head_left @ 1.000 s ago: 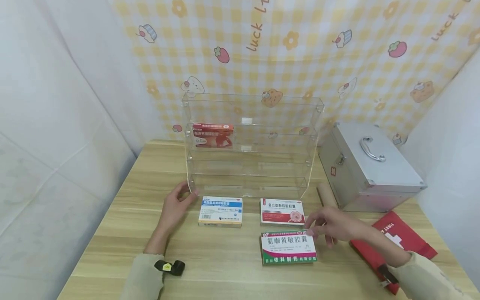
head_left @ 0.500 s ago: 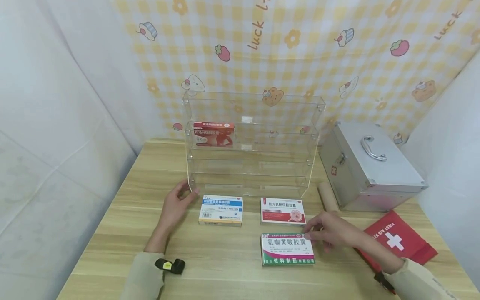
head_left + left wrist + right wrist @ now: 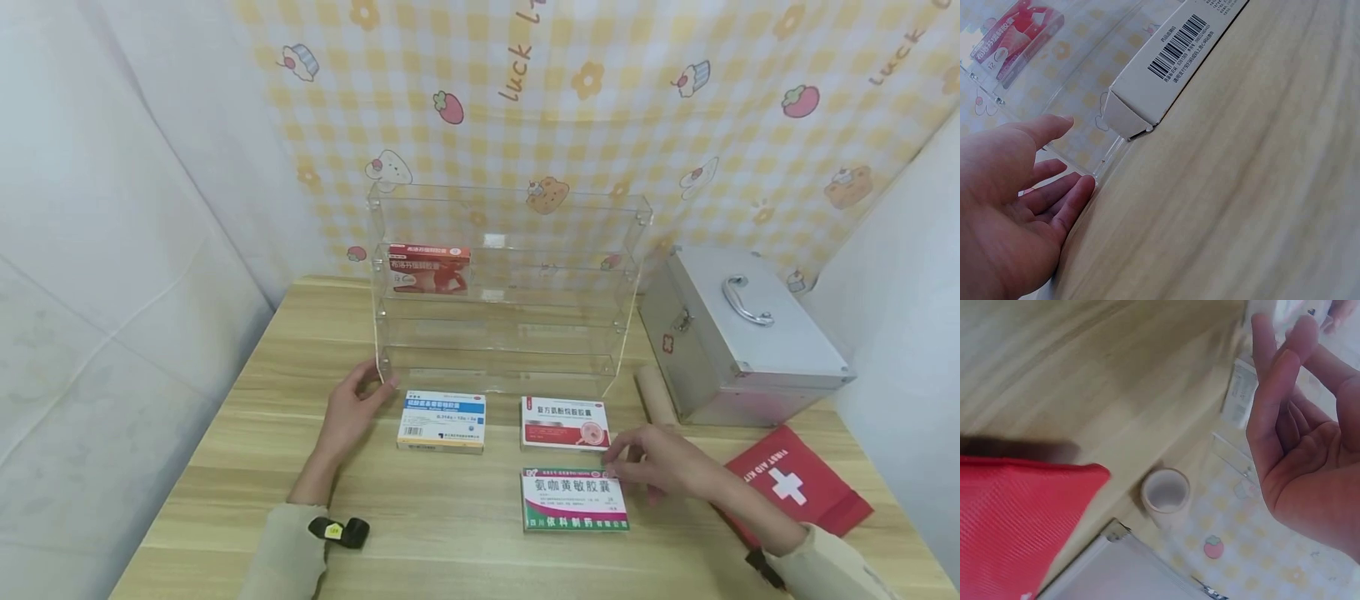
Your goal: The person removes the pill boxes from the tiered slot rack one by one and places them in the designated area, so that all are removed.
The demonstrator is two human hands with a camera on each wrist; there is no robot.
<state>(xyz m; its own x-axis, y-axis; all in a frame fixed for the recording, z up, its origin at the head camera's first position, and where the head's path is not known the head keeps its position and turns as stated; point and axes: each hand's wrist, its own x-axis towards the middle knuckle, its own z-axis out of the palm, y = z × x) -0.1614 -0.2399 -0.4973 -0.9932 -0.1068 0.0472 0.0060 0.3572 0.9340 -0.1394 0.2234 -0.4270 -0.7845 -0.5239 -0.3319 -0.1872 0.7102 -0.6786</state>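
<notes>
My right hand (image 3: pixel 660 465) pinches the upper right corner of a green, white and magenta medicine box (image 3: pixel 573 504) lying flat on the table. In the right wrist view the fingertips (image 3: pixel 1266 337) meet close together, partly hiding that box. Behind it lies a red-and-white medicine box (image 3: pixel 564 423); a blue-and-white one (image 3: pixel 442 422) lies to its left. My left hand (image 3: pixel 352 412) rests on the table beside the lower left corner of a clear acrylic display rack (image 3: pixel 498 360), thumb and fingers apart and loosely bent. A red medicine box (image 3: pixel 429 271) stands on the rack's left side.
Right of the rack stands a silver metal case (image 3: pixel 738 333) with a handle. Beside it lies a beige roll (image 3: pixel 655 396), its hollow end facing the right wrist camera. A red first aid pouch (image 3: pixel 802 479) lies near my right forearm. A checked curtain (image 3: pixel 480 125) hangs behind.
The green, white and magenta box has straightened and shifted slightly left and toward me, with my right hand at its corner. My left hand has stayed in place.
</notes>
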